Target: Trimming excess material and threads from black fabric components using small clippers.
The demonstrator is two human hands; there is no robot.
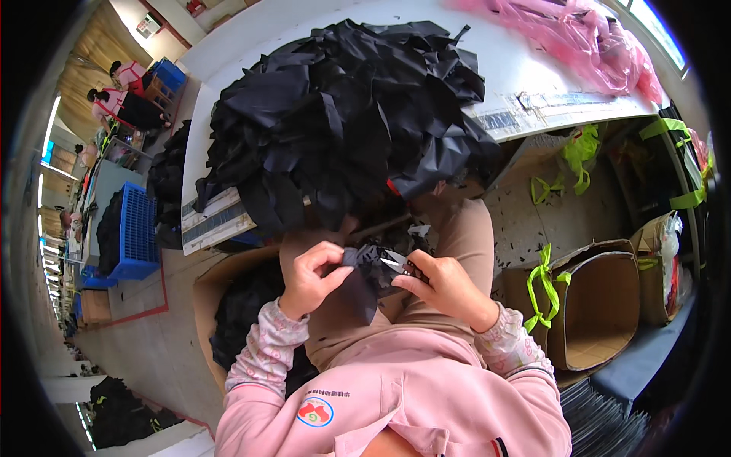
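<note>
Head view: so the big white worktop (514,68) is my reference here, and it's carrying a huge heap of black fabric (358,107) that spills over its near edge. A cardboard box (204,297) below the worktop, to the left, has more black stuff in it. No clue which lot is finished and which is waiting, but going by that heap I'd guess there's plenty left. One black piece (359,297) is being worked on just off the worktop's near edge, above the person's lap, and I'd call it mid-trim, not done. Grip-wise: left hand (314,278) has thumb and fingers pinched together on the top of that piece. Right hand (445,282) is wrapped around small metal snips (394,263), blades pointing at the fabric and looking slightly parted; can't tell if they're actually touching it.
</note>
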